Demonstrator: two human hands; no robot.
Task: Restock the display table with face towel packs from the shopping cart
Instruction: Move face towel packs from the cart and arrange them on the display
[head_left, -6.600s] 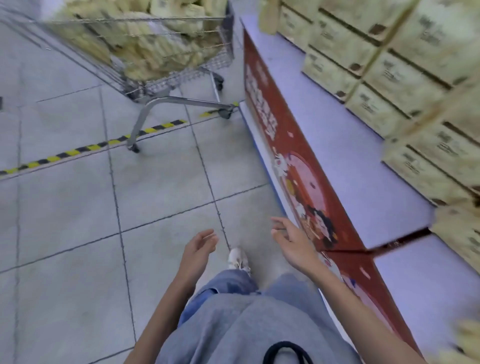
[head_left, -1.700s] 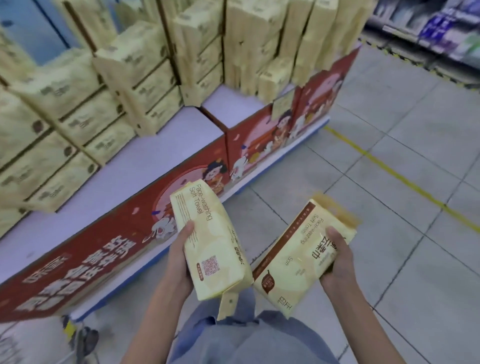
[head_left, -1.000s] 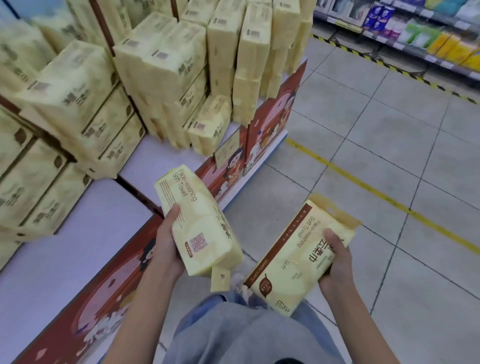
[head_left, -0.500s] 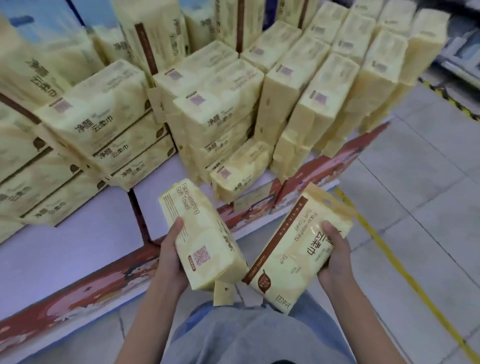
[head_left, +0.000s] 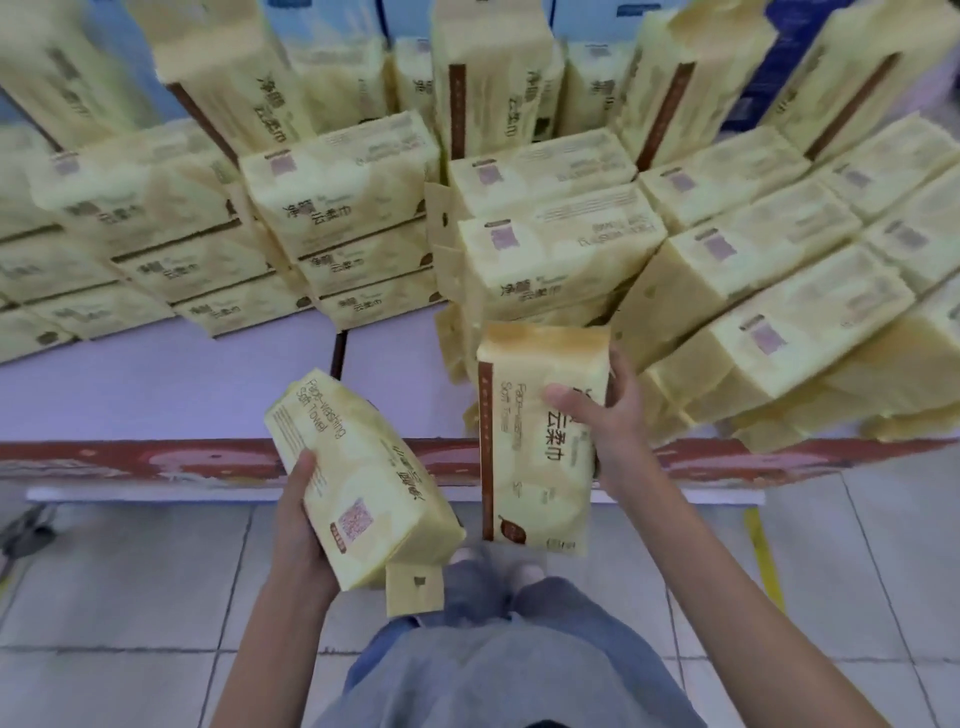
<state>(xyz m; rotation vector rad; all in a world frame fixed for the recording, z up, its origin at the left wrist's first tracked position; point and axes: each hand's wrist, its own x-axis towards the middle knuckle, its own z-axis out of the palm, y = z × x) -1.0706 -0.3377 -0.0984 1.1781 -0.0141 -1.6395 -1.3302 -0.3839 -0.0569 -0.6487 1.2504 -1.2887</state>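
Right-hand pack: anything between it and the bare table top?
Nothing visible. The right hand holds its pack at the table's front edge; bare table top lies just left of it. Stacked packs crowd behind and to the right, not in the path.

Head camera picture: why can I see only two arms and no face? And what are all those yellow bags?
There is no robot here. A person wears a small camera on the head. It looks forward and down, so you see their arms the way you see your own when you look down.

The left hand grips one yellow towel pack, held tilted. The right hand grips a second pack, held upright and closer to the display table.

The table has a pale top and a red front panel. Many stacked packs of the same kind sit on it, some lying flat and some standing at the back. Below is the tiled floor.
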